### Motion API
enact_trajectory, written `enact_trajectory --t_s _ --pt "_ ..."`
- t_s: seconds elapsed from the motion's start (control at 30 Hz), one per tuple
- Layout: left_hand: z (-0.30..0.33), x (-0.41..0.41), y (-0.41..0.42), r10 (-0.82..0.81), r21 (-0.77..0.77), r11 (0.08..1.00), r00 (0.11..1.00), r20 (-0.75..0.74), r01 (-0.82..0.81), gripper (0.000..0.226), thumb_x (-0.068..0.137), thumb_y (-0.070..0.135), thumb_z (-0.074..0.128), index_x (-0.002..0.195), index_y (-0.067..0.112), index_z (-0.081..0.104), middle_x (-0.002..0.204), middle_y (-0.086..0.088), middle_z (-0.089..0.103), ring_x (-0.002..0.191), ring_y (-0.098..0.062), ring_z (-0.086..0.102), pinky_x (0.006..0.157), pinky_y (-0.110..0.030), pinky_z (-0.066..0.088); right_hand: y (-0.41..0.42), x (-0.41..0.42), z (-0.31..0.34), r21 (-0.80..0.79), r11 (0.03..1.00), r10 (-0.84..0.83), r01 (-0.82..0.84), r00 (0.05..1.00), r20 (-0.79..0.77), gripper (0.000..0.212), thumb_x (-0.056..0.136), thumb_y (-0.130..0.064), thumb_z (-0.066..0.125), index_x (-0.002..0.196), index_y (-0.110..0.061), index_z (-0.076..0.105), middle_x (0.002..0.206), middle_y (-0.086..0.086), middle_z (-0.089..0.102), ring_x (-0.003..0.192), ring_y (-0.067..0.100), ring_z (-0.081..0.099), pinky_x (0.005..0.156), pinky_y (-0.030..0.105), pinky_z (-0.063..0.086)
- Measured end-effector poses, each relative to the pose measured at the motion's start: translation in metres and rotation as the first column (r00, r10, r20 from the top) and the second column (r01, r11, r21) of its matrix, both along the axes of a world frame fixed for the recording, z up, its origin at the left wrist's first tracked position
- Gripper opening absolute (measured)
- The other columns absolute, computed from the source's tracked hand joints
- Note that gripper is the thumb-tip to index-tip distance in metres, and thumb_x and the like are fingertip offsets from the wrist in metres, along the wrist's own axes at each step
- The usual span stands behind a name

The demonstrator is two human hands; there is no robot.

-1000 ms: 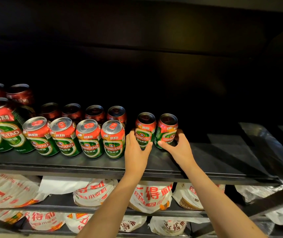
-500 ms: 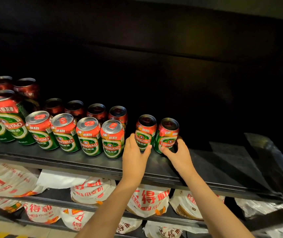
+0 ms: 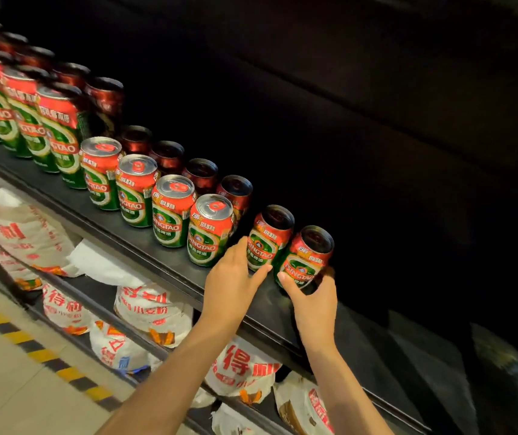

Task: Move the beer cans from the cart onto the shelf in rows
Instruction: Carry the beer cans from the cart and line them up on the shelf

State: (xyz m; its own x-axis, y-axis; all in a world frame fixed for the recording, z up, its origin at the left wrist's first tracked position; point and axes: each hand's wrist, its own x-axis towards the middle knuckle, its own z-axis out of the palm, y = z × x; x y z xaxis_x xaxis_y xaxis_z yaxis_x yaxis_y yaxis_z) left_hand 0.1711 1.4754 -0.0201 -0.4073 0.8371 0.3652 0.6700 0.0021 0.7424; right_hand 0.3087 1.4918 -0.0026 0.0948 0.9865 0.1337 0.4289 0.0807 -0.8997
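Red-and-green beer cans stand in rows on the dark shelf (image 3: 169,265). Several tall cans (image 3: 60,130) are at the left, with short cans in a front row (image 3: 209,233) and a back row (image 3: 234,193). At the right end of the rows stand two more short cans. My left hand (image 3: 232,277) holds the left can (image 3: 270,237) low down between thumb and fingers. My right hand (image 3: 314,299) grips the base of the right can (image 3: 306,255), fingers curled behind it. Both cans rest upright on the shelf. The cart is out of view.
Bare shelf surface (image 3: 376,350) stretches to the right of the two cans, with crinkled plastic wrap (image 3: 502,372) at its far end. White printed flour sacks (image 3: 154,312) fill the lower shelves. Yellow-black tape (image 3: 44,359) marks the floor at lower left.
The view has swung and tilted, so the shelf now runs diagonally. Both hands stay on the same two cans, which sit at the same spot beside the rows.
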Motion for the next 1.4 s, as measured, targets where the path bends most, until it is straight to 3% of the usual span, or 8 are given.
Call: enact_trajectory --t_s 0.17,0.3,0.6,0.83,1.03,1.17,1.27,1.4 --pt "0.001 0.008 0.001 0.080 -0.043 0.996 0.990 0.114 -0.075 0.059 0.086 0.039 0.063 0.136 0.015 0.043 0.119 -0.002 0.063 0.109 -0.016 0.058 0.089 -0.031 0.049 0.010 -0.007 -0.003 0.001 1.000 -0.002 0.002 1.000 0.012 0.047 0.073 -0.039 0.078 0.109 -0.025 0.053 0.102 -0.011 0.061 0.095 0.006 0.060 0.084 0.025 0.048" --pt "0.008 0.013 -0.001 0.144 -0.087 0.988 0.965 0.219 -0.127 0.065 0.087 0.033 0.063 0.144 0.017 0.036 0.133 -0.003 0.055 0.124 -0.016 0.050 0.098 -0.029 0.041 0.012 -0.014 -0.003 0.032 0.999 -0.015 0.014 1.000 0.023 0.050 0.074 -0.037 0.077 0.114 -0.023 0.051 0.106 -0.009 0.059 0.097 0.008 0.058 0.086 0.025 0.046" --pt "0.006 0.015 0.006 0.165 -0.093 0.984 0.966 0.201 -0.149 0.060 0.087 0.032 0.063 0.140 0.016 0.039 0.131 -0.003 0.056 0.121 -0.017 0.052 0.099 -0.036 0.045 0.013 -0.013 -0.007 0.053 0.999 -0.008 0.006 1.000 0.029 0.052 0.076 -0.032 0.077 0.120 -0.018 0.052 0.113 -0.002 0.062 0.101 0.010 0.060 0.088 0.027 0.049" --pt "0.010 0.016 0.011 0.157 -0.089 0.985 0.975 0.158 -0.144 0.059 0.090 0.032 0.060 0.140 0.011 0.037 0.133 -0.005 0.054 0.122 -0.019 0.051 0.100 -0.033 0.044 0.012 -0.011 -0.007 0.084 0.996 -0.030 0.026 0.998 0.051 0.056 0.076 -0.035 0.077 0.124 -0.016 0.052 0.114 -0.003 0.063 0.102 0.009 0.059 0.086 0.025 0.048" --pt "0.014 0.017 0.013 0.165 -0.114 0.982 0.979 0.116 -0.152 0.055 0.091 0.035 0.056 0.138 0.011 0.039 0.131 -0.006 0.052 0.119 -0.021 0.051 0.096 -0.033 0.044 0.016 -0.013 -0.008 0.050 0.997 -0.055 0.050 0.992 0.111 0.048 0.081 -0.035 0.072 0.118 -0.011 0.056 0.098 -0.009 0.058 0.082 0.000 0.055 0.067 0.008 0.038" --pt "0.015 0.022 0.014 0.179 -0.130 0.978 0.975 0.131 -0.162 0.048 0.092 0.035 0.055 0.132 0.011 0.043 0.127 -0.006 0.052 0.112 -0.023 0.055 0.090 -0.034 0.048 0.016 -0.013 -0.010 0.036 0.998 -0.065 0.060 0.988 0.143 0.045 0.083 -0.034 0.070 0.118 -0.009 0.054 0.090 -0.007 0.058 0.071 -0.005 0.050 0.061 0.009 0.035" --pt "0.015 0.026 0.017 0.195 -0.134 0.975 0.971 0.141 -0.177 0.045 0.092 0.032 0.055 0.129 0.009 0.045 0.124 -0.008 0.052 0.109 -0.025 0.055 0.090 -0.036 0.047 0.017 -0.014 -0.009 0.048 0.997 -0.064 0.057 0.985 0.159 0.051 0.083 -0.036 0.070 0.122 -0.008 0.053 0.090 -0.005 0.060 0.072 0.000 0.054 0.061 0.015 0.040" --pt "0.013 0.026 0.017 0.190 -0.119 0.977 0.973 0.132 -0.175 0.045 0.092 0.031 0.056 0.128 0.007 0.046 0.125 -0.010 0.052 0.108 -0.027 0.055 0.090 -0.037 0.048 0.017 -0.015 -0.010 0.044 0.996 -0.080 0.073 0.974 0.210 0.051 0.083 -0.038 0.069 0.121 -0.008 0.051 0.075 -0.013 0.053 0.065 0.002 0.053 0.056 0.018 0.041"
